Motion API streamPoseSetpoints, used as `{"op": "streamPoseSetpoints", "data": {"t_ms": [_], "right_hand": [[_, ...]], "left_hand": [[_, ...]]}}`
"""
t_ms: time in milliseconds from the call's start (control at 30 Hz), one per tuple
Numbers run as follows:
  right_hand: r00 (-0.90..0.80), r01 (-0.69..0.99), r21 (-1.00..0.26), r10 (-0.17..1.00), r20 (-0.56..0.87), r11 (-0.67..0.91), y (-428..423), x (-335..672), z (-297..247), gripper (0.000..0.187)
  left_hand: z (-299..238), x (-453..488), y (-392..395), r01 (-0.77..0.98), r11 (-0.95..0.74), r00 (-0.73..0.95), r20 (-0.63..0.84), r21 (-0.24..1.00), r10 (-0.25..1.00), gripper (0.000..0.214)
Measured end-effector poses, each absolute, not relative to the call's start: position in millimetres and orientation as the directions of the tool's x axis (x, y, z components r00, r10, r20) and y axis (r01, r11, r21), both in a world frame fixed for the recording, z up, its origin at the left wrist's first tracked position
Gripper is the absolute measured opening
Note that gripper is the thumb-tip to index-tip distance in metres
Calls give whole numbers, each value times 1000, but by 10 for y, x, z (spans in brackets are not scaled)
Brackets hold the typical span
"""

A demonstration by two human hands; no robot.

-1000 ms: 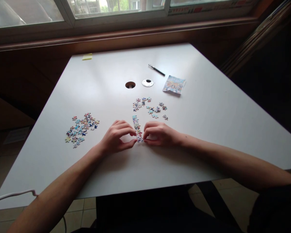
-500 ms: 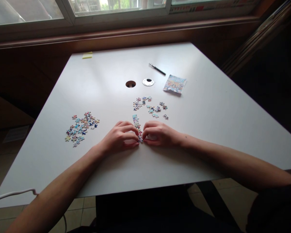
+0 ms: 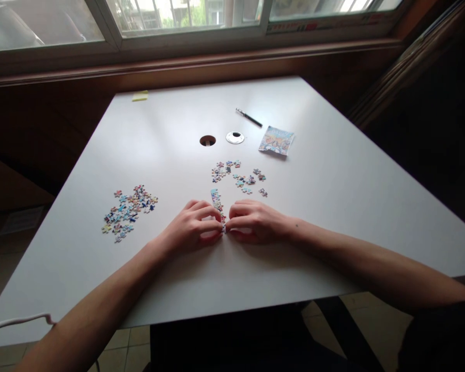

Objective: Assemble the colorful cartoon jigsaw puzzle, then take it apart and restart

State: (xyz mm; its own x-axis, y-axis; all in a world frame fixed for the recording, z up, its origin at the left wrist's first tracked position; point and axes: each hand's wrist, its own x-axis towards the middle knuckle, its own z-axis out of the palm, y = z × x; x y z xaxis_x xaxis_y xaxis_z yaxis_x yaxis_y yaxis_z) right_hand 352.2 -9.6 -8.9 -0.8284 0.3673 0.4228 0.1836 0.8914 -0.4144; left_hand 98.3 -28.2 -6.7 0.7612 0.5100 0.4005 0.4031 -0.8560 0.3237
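A narrow strip of joined jigsaw pieces (image 3: pixel 216 199) runs toward me on the white table (image 3: pixel 294 274). At its near end, my left hand (image 3: pixel 199 222) has its fingers curled, with the tips pressed to the strip's left side. From the right, my right hand (image 3: pixel 251 221) bends its fingers and thumb against the same end. The pieces between the fingertips are mostly hidden. Beyond the hands lie loose jigsaw pieces in one small cluster (image 3: pixel 220 170) and another cluster (image 3: pixel 250 180) to its right. A larger heap of pieces (image 3: pixel 129 209) is spread out to the left.
Toward the back are a pen (image 3: pixel 249 118), a printed picture packet (image 3: pixel 277 141), a round hole (image 3: pixel 207 140) and a metal ring cover (image 3: pixel 235 137). A yellow sticky note (image 3: pixel 140 96) lies near the far edge. A white cable (image 3: pixel 19 321) crosses the near left corner.
The whole scene sits slightly lower as the camera tilts. My right hand's fingertips have come a little closer to my left hand's at the strip's near end.
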Motion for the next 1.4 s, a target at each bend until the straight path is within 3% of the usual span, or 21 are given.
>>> {"op": "streamPoseSetpoints", "data": {"t_ms": [100,167,267,333,433,1100,1400], "right_hand": [[-664,241,-564,558,498,790,85,3693,-47,7],[-385,388,-640,748,541,663,302,3879,-59,10],[20,553,-741,884,468,379,645,4146,-136,17],[181,530,-821,917,355,213,801,4244,-201,21],[178,523,-834,934,309,176,885,4261,-265,23],[116,683,-715,943,313,154,913,4145,-272,20],[-146,781,-558,951,274,281,1032,4037,-149,20]], "left_hand": [[-57,969,-293,416,-831,720,424,369,549,7],[-57,961,-289,472,-786,646,449,400,617,14],[-73,970,-276,597,-707,587,394,379,707,49],[-91,983,-268,645,-682,597,329,345,732,75],[-120,991,-262,659,-676,615,281,331,737,86],[-84,977,-259,698,-637,617,175,327,767,79],[-121,954,-222,687,-649,629,180,326,757,84]]}}
